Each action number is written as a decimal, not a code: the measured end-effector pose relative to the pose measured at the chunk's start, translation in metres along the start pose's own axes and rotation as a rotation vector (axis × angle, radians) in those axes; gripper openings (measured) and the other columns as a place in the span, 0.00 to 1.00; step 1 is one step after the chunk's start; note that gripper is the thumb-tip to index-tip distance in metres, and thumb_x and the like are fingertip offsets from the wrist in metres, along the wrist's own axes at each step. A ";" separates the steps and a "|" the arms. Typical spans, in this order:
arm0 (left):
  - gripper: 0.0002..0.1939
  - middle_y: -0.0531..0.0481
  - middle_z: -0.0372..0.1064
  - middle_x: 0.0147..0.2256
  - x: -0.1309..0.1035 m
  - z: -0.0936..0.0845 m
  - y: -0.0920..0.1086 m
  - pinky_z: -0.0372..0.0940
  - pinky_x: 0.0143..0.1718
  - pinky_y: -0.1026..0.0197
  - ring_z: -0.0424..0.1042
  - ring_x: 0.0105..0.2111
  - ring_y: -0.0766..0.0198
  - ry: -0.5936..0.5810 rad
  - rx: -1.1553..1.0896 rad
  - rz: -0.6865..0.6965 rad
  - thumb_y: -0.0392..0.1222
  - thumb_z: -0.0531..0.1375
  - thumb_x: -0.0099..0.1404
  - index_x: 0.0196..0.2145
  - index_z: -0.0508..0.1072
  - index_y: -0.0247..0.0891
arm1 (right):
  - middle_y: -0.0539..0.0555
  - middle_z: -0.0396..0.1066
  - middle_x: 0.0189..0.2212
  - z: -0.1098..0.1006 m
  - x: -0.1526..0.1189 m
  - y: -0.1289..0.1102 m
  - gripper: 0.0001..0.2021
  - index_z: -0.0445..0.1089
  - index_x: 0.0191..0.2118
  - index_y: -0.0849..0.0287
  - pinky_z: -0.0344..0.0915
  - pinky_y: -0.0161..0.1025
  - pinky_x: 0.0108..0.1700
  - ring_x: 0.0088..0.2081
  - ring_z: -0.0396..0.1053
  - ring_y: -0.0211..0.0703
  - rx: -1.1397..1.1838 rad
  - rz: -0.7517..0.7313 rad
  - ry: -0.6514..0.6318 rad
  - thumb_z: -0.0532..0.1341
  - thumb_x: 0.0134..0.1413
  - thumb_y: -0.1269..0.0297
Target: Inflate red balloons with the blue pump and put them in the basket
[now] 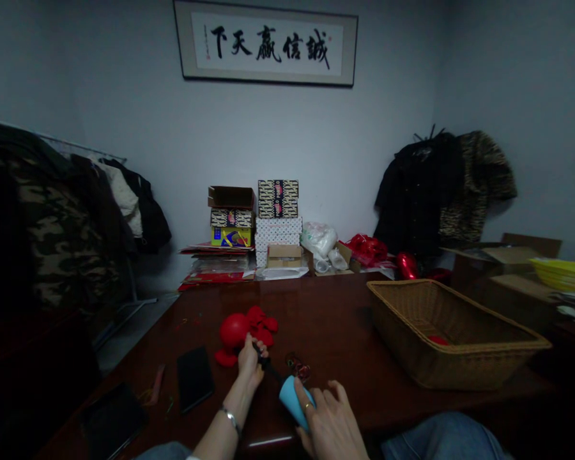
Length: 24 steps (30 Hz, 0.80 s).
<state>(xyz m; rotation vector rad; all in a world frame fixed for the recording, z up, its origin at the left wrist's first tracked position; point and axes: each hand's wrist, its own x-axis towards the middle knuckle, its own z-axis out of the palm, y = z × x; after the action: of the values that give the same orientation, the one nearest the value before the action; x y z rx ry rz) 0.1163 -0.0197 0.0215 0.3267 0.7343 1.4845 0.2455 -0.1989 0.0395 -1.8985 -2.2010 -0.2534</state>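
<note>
A partly inflated red balloon (234,329) is at the tip of a hand balloon pump (291,395) with a blue barrel and a black rod. My left hand (250,359) is closed around the pump's black end, right beside the balloon; the balloon's neck is hidden by the fingers. Around the blue barrel, nearer to me, is my right hand (326,416), its thumb side gripping and some fingers loosely raised. Several limp red balloons (263,324) lie on the table just behind the inflated one. A small tangle of coloured ties (298,367) lies to the right of my left hand.
On the right of the brown table (330,319) stands a wicker basket (464,364) with a red item inside. A black notebook-like item (194,378) and a dark flat object (112,418) lie at left. Stacked boxes (278,236) and plastic bags (319,239) line the far edge.
</note>
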 end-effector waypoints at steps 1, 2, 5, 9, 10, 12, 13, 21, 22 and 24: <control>0.13 0.59 0.53 0.15 0.002 -0.001 0.002 0.49 0.11 0.73 0.54 0.12 0.75 -0.001 -0.007 0.007 0.42 0.52 0.65 0.24 0.58 0.36 | 0.57 0.70 0.38 0.001 -0.002 0.002 0.34 0.52 0.61 0.56 0.46 0.51 0.53 0.40 0.66 0.50 0.002 -0.008 0.001 0.60 0.49 0.55; 0.13 0.59 0.53 0.16 0.003 -0.002 0.004 0.49 0.11 0.72 0.54 0.12 0.75 -0.002 -0.012 0.011 0.42 0.53 0.65 0.24 0.58 0.36 | 0.57 0.70 0.38 0.002 -0.004 0.004 0.34 0.52 0.61 0.55 0.46 0.51 0.52 0.39 0.66 0.50 0.003 -0.013 0.001 0.60 0.49 0.54; 0.14 0.59 0.52 0.16 0.007 -0.004 0.008 0.49 0.11 0.73 0.53 0.12 0.75 -0.012 -0.025 -0.004 0.42 0.53 0.65 0.24 0.58 0.36 | 0.56 0.70 0.38 0.005 -0.008 0.009 0.33 0.52 0.60 0.54 0.46 0.50 0.52 0.39 0.66 0.49 0.000 -0.017 0.009 0.60 0.49 0.54; 0.14 0.59 0.51 0.16 0.006 -0.002 0.010 0.49 0.11 0.73 0.53 0.12 0.76 -0.033 -0.057 -0.058 0.43 0.51 0.66 0.23 0.57 0.36 | 0.55 0.70 0.37 0.005 -0.007 0.009 0.33 0.52 0.60 0.54 0.46 0.50 0.51 0.38 0.66 0.48 -0.012 -0.033 0.034 0.60 0.49 0.54; 0.14 0.59 0.52 0.16 0.005 -0.001 0.010 0.49 0.11 0.73 0.53 0.12 0.76 -0.037 -0.065 -0.059 0.44 0.51 0.66 0.24 0.57 0.36 | 0.56 0.70 0.37 0.003 -0.006 0.009 0.33 0.52 0.61 0.55 0.46 0.50 0.52 0.38 0.66 0.48 -0.014 -0.033 0.036 0.59 0.49 0.54; 0.14 0.58 0.52 0.16 0.003 0.000 0.010 0.49 0.11 0.73 0.53 0.12 0.76 -0.044 -0.079 -0.046 0.44 0.51 0.66 0.24 0.58 0.36 | 0.56 0.70 0.37 -0.001 -0.003 0.006 0.33 0.52 0.60 0.55 0.46 0.50 0.52 0.38 0.66 0.48 -0.020 -0.016 0.025 0.60 0.49 0.56; 0.14 0.58 0.52 0.17 0.002 0.000 0.009 0.49 0.11 0.73 0.53 0.12 0.76 -0.044 -0.080 -0.039 0.44 0.51 0.66 0.24 0.58 0.36 | 0.56 0.70 0.37 -0.003 -0.001 0.005 0.32 0.53 0.60 0.55 0.45 0.50 0.52 0.38 0.67 0.49 -0.021 -0.004 0.015 0.60 0.48 0.56; 0.13 0.55 0.58 0.16 -0.010 0.001 -0.011 0.56 0.15 0.71 0.59 0.14 0.73 -0.033 0.014 -0.041 0.42 0.54 0.64 0.24 0.60 0.36 | 0.60 0.71 0.41 -0.008 0.017 -0.007 0.30 0.57 0.58 0.57 0.45 0.51 0.53 0.42 0.66 0.50 -0.012 0.043 0.013 0.60 0.49 0.59; 0.12 0.55 0.59 0.16 -0.012 0.001 -0.014 0.57 0.15 0.70 0.60 0.14 0.72 -0.025 0.028 -0.039 0.42 0.54 0.64 0.24 0.61 0.35 | 0.60 0.71 0.41 -0.007 0.020 -0.009 0.29 0.57 0.58 0.57 0.45 0.51 0.53 0.43 0.66 0.50 -0.013 0.046 0.017 0.60 0.49 0.59; 0.12 0.54 0.60 0.16 -0.015 0.002 -0.017 0.58 0.16 0.69 0.61 0.15 0.72 -0.012 0.046 -0.042 0.42 0.55 0.64 0.24 0.61 0.35 | 0.61 0.71 0.41 -0.004 0.026 -0.011 0.30 0.56 0.58 0.58 0.45 0.50 0.53 0.43 0.66 0.50 -0.017 0.054 0.028 0.60 0.49 0.60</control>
<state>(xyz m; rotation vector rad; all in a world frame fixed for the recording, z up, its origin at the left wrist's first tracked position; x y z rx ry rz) 0.1321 -0.0352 0.0161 0.3532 0.7619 1.4264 0.2311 -0.1765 0.0509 -1.9482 -2.1331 -0.2884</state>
